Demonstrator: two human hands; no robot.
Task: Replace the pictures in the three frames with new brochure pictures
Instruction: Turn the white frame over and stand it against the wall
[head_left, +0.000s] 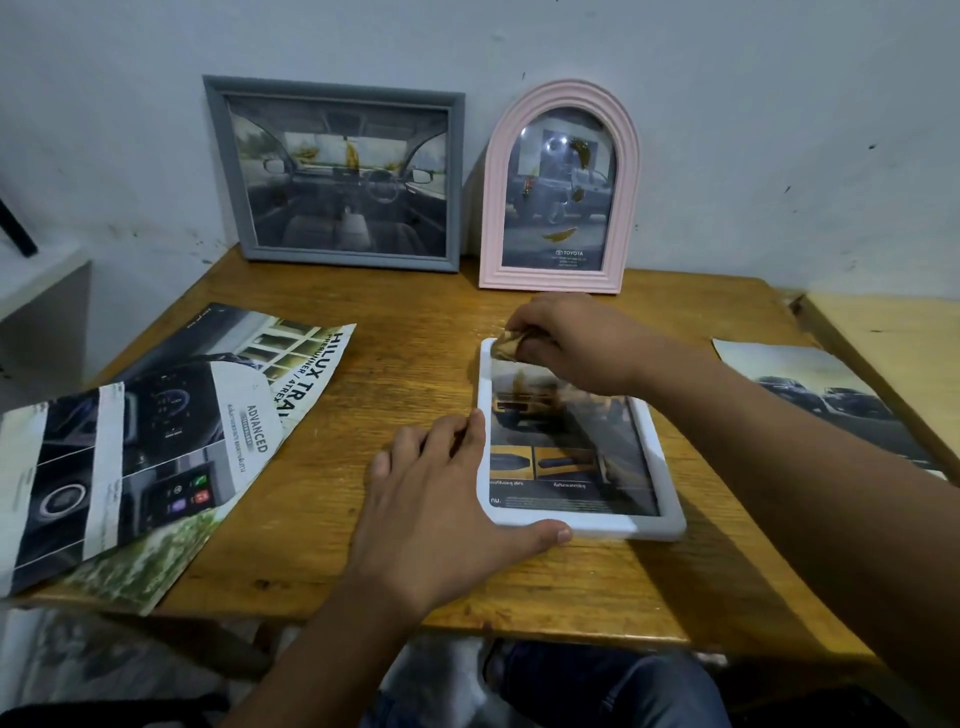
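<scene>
L hand (441, 499), lower centre, lies flat w/ fingers spread on the white frame's (587, 527) left edge at centre-right of the table (415, 358), while R hand (566, 343) pinches a small brownish scrap (504, 347) at its top corner; grey frame (337, 174) & pink frame (561, 187) stand upper centre.

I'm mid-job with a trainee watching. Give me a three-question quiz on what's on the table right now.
1. True or false: the white frame lies flat on the table.
2. Which hand pinches a small brownish piece at the white frame's top corner? A) left hand B) right hand
3. Fill in: the grey frame and the ____ arched frame stand against the wall.

Key: 1 true; 2 B; 3 pink.
</scene>
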